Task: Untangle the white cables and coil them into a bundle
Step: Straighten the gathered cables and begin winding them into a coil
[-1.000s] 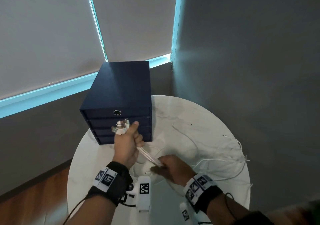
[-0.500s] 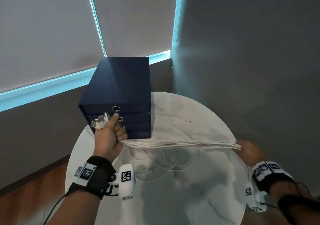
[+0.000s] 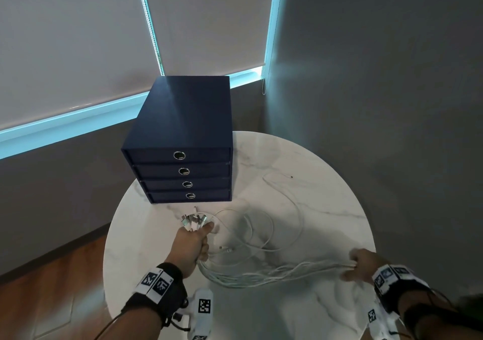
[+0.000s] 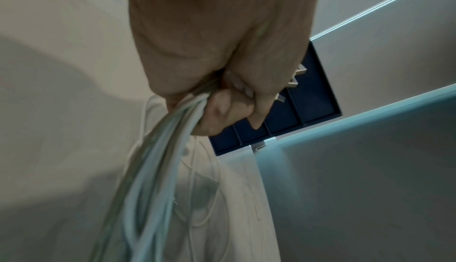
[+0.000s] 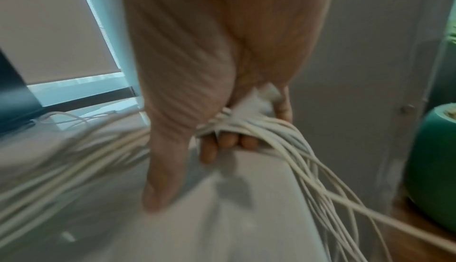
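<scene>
Several white cables sag in a bunch between my two hands over the round marble table. My left hand grips the bunch near its plug ends, which stick out above the fist; in the left wrist view the cables trail down from the fist. At the table's right edge my right hand grips the same bunch, fingers curled round the cables, which hang on past the edge. Loose loops of cable lie on the table between the hands.
A dark blue box of four drawers stands at the back left of the table, just beyond my left hand. Grey walls and window blinds close in behind and to the right. A green pot stands on the wooden floor by the table's right edge.
My left hand has come down and toward me from in front of the drawers. The bunch, stretched taut half a second ago, now sags. My right hand stays at the right edge.
</scene>
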